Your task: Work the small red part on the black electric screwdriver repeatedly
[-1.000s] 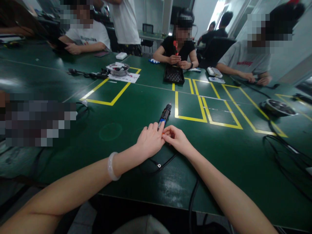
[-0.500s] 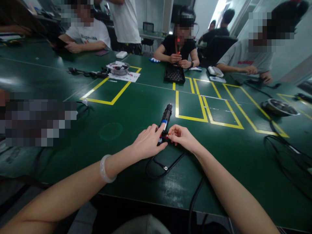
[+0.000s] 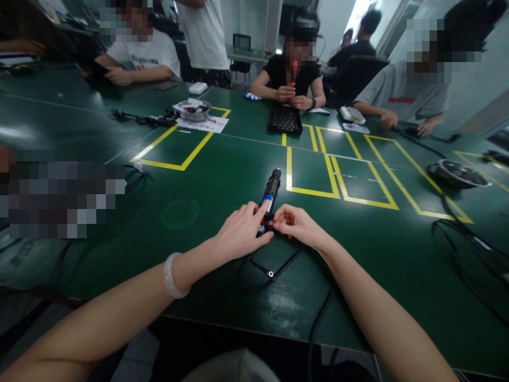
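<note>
A black electric screwdriver (image 3: 271,191) with a blue band lies on the green table (image 3: 222,175), its tip pointing away from me. My left hand (image 3: 243,232) is curled over its near end, index finger along the barrel. My right hand (image 3: 296,225) pinches a small red part at the same end, fingertips almost touching the left hand. A black cable (image 3: 274,270) runs from the tool toward me and off the table edge.
Yellow tape rectangles (image 3: 318,175) mark the table beyond the tool. Across sit several people; near them are a black tray (image 3: 283,122), a metal bowl (image 3: 194,112) on paper, and white boxes. Coiled cables (image 3: 465,249) and a round dish (image 3: 453,174) lie at the right.
The screwdriver's near end came further into my left hand's grip, and my right hand closed in on the small red part. Over the last half second both hands have barely shifted.
</note>
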`<control>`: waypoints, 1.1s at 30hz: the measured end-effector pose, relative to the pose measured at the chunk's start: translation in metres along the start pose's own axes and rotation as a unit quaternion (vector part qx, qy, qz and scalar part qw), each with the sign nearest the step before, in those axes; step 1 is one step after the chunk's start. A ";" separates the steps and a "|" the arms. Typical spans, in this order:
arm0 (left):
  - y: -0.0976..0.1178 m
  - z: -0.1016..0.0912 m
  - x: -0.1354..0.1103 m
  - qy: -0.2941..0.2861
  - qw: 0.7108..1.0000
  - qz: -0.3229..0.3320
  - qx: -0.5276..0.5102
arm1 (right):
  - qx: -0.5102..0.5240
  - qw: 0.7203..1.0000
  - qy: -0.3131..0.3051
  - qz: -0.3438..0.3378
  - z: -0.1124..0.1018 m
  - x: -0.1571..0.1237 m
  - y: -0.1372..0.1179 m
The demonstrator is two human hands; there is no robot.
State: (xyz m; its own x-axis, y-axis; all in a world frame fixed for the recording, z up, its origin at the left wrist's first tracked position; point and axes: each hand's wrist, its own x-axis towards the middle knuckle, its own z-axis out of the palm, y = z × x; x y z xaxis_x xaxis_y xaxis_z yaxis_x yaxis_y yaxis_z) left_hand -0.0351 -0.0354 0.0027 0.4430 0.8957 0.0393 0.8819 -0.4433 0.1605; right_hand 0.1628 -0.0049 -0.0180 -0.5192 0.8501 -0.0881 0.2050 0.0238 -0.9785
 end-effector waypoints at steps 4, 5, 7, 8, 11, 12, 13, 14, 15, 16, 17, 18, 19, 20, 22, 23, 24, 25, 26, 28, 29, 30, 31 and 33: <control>0.001 0.000 0.000 0.004 1.000 0.002 0.007 | -0.023 0.999 0.009 -0.027 0.002 0.001 0.000; 0.001 0.001 0.000 0.003 1.000 0.002 0.010 | -0.032 0.999 0.013 -0.035 0.002 0.001 0.000; 0.001 0.001 0.000 0.002 1.000 0.004 0.012 | -0.052 0.997 0.022 -0.046 0.002 0.001 0.001; 0.001 0.001 0.000 0.003 1.000 0.005 0.012 | -0.060 0.997 0.028 -0.048 0.002 0.001 0.001; 0.001 0.001 0.000 0.006 1.000 0.006 0.009 | -0.055 0.997 0.034 -0.048 0.004 0.002 0.002; 0.002 0.001 0.000 0.007 1.000 0.005 0.007 | -0.043 0.997 0.031 -0.047 0.004 0.002 0.002; 0.002 0.001 0.000 0.006 1.000 0.003 0.005 | -0.030 0.998 0.025 -0.047 0.005 0.002 0.003; 0.002 0.001 0.000 0.005 1.000 0.002 0.004 | -0.019 0.999 0.019 -0.047 0.006 0.002 0.003; 0.002 0.000 0.000 0.004 1.000 0.002 0.003 | -0.010 0.999 0.015 -0.049 0.007 0.003 0.004; 0.003 0.000 0.000 0.004 1.000 0.001 0.003 | -0.005 0.999 0.014 -0.051 0.008 0.003 0.004; 0.003 0.000 0.001 0.004 1.000 0.002 0.003 | -0.002 0.998 0.014 -0.053 0.008 0.003 0.004; 0.003 0.000 0.001 0.005 1.000 0.002 0.004 | -0.001 0.998 0.014 -0.055 0.008 0.003 0.004; 0.003 0.000 0.001 0.004 1.000 0.001 0.004 | -0.001 0.998 0.015 -0.056 0.009 0.003 0.004; 0.003 0.001 0.002 0.003 1.000 0.000 0.004 | -0.003 0.998 0.014 -0.057 0.009 0.003 0.004; 0.003 0.001 0.003 0.001 1.000 -0.004 0.005 | -0.008 0.998 0.013 -0.053 0.008 0.002 0.002; 0.003 0.002 0.003 0.001 1.000 -0.007 0.007 | -0.012 0.999 0.013 -0.050 0.008 0.002 0.001; 0.003 0.002 0.004 0.002 1.000 -0.009 0.010 | -0.016 0.999 0.014 -0.047 0.008 0.002 0.000; 0.003 0.003 0.004 0.002 1.000 -0.012 0.013 | -0.020 0.999 0.016 -0.045 0.008 0.001 0.000; 0.003 0.003 0.005 0.002 1.000 -0.014 0.017 | -0.021 0.999 0.018 -0.045 0.007 0.001 -0.001; 0.004 0.003 0.006 0.002 1.000 -0.015 0.022 | -0.017 0.998 0.019 -0.050 0.007 0.001 -0.002; 0.004 0.003 0.007 0.002 1.000 -0.015 0.024 | -0.012 0.998 0.019 -0.053 0.007 0.001 -0.002; 0.004 0.003 0.007 0.002 1.000 -0.014 0.025 | -0.008 0.998 0.017 -0.057 0.007 0.001 -0.002; 0.004 0.003 0.007 0.003 1.000 -0.014 0.027 | -0.005 0.998 0.015 -0.061 0.007 0.001 -0.002; 0.005 0.003 0.008 0.004 0.999 -0.017 0.030 | -0.005 0.998 0.014 -0.064 0.007 0.001 -0.002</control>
State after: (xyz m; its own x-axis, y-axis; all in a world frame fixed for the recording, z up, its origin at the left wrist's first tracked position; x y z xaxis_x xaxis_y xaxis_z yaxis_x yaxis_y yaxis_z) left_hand -0.0270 -0.0307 0.0005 0.4108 0.9108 0.0418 0.9049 -0.4129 0.1033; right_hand 0.1564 -0.0081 -0.0176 -0.5177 0.8545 0.0436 0.1462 0.1385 -0.9795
